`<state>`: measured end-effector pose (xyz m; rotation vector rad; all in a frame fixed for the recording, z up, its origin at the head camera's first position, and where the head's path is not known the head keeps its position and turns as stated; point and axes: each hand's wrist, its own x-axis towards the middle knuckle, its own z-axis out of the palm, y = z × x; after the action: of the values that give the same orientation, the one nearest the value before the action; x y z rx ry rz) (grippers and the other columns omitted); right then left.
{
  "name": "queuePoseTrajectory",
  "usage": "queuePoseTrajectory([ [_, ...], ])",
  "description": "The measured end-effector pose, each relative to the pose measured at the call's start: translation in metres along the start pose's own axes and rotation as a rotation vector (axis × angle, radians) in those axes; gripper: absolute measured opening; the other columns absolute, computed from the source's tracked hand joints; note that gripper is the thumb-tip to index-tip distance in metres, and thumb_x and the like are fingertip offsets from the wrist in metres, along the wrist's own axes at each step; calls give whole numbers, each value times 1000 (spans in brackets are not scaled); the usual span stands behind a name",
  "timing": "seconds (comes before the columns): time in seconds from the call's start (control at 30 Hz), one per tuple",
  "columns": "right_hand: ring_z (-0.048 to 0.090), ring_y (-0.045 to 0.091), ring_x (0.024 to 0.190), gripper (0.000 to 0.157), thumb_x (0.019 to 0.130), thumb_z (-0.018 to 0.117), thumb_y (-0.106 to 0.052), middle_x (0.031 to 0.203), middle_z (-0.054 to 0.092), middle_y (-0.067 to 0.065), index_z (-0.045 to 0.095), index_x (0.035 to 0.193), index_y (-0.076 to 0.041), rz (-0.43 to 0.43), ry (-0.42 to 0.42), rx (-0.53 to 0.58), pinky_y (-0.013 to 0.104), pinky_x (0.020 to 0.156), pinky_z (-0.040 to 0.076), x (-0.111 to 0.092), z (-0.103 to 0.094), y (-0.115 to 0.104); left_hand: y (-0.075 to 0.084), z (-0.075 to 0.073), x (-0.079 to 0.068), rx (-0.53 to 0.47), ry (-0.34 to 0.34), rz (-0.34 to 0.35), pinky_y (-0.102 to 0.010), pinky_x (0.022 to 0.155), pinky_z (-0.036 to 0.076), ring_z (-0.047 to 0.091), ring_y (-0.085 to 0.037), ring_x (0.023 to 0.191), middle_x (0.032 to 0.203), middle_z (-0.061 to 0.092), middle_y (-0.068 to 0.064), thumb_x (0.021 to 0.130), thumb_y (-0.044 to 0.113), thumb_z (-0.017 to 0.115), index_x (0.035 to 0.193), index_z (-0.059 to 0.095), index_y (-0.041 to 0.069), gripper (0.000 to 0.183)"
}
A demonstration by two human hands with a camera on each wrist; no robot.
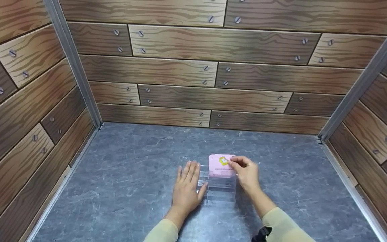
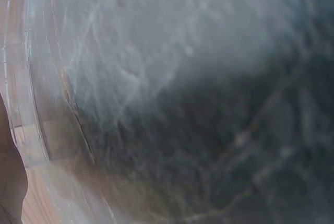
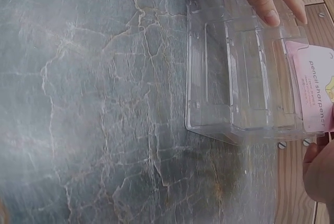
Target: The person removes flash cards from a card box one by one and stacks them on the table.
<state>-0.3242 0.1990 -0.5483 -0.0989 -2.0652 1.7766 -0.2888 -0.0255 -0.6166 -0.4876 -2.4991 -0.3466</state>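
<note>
Sleeves [image 1: 287,226], stepped clear-plastic rack [image 3: 233,78], squarish pink pack [image 1: 219,168]

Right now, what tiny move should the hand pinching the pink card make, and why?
Maybe the right hand should ease the pink card down slightly: it pinches the card's right side at the back of the clear rack, and the left hand rests at the rack's left side, perhaps steadying it.
</note>
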Motion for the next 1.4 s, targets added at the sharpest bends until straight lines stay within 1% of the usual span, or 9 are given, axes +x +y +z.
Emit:
queuePoseTrajectory([
  [0.1, 66, 6, 80, 9, 87, 84, 5, 96, 77, 16, 78, 93, 6, 3, 7, -25, 15, 70, 54, 1, -2, 0, 1, 0, 0, 5, -4, 2, -54, 129, 23, 35, -29, 156, 168, 41, -11, 105, 53, 59, 161, 44, 5, 76],
  [0.2, 66, 5, 79, 9, 87, 84, 5, 95, 77, 15, 77, 93, 6, 1, 14, -31, 14, 70, 54, 2, -3, 0, 1, 1, 1, 6, -6, 3, -54, 128, 23, 36, -30, 156, 168, 41, -11, 105, 53, 58, 161, 44, 5, 76],
  [0.47, 65, 5, 76, 14, 87, 83, 6, 91, 76, 17, 76, 98, 11, -28, 28, -21, 13, 69, 53, 3, -7, -4, 0, 0, 1, 12, 8, 16, -56, 126, 28, 37, -30, 155, 166, 43, -12, 104, 53, 59, 161, 45, 4, 76],
  [0.6, 65, 5, 76, 15, 88, 83, 4, 91, 76, 17, 76, 100, 11, -17, 41, -13, 14, 68, 53, 4, -8, -5, 0, 0, 1, 9, 19, 23, -58, 125, 31, 38, -31, 155, 165, 45, -13, 104, 52, 60, 160, 46, 4, 75],
  [0.9, 64, 7, 80, 16, 91, 80, 3, 94, 73, 15, 75, 104, 11, 14, 57, -12, 14, 69, 54, 6, -9, -8, 0, 0, 2, 15, 0, 14, -57, 125, 30, 33, -28, 157, 166, 44, -11, 104, 54, 59, 160, 46, 5, 75],
  [1.07, 63, 8, 82, 22, 92, 78, 5, 99, 72, 17, 73, 111, 14, 19, 44, 24, 15, 69, 54, 7, -10, -11, -1, 1, 2, 8, 12, 13, -57, 126, 27, 34, -29, 157, 165, 46, -12, 104, 53, 60, 160, 46, 5, 75],
  [1.2, 64, 8, 83, 29, 92, 77, 6, 107, 72, 21, 70, 119, 15, 33, 25, 60, 16, 69, 55, 7, -14, -15, 0, 1, 1, 6, 17, 10, -56, 128, 23, 34, -29, 157, 164, 46, -13, 104, 53, 60, 160, 46, 5, 75],
  [1.3, 65, 9, 85, 33, 93, 75, 7, 115, 69, 24, 68, 125, 15, 53, 11, 86, 18, 70, 58, 8, -16, -18, 0, 1, 0, 8, 18, 9, -56, 128, 23, 34, -29, 157, 164, 46, -12, 104, 53, 59, 160, 47, 5, 75],
  [1.4, 66, 9, 85, 36, 94, 72, 10, 122, 64, 25, 65, 129, 14, 75, -1, 121, 20, 70, 60, 8, -18, -21, -1, 1, 0, 5, 20, 7, -57, 126, 26, 35, -29, 156, 165, 46, -12, 104, 53, 59, 159, 47, 5, 75],
])
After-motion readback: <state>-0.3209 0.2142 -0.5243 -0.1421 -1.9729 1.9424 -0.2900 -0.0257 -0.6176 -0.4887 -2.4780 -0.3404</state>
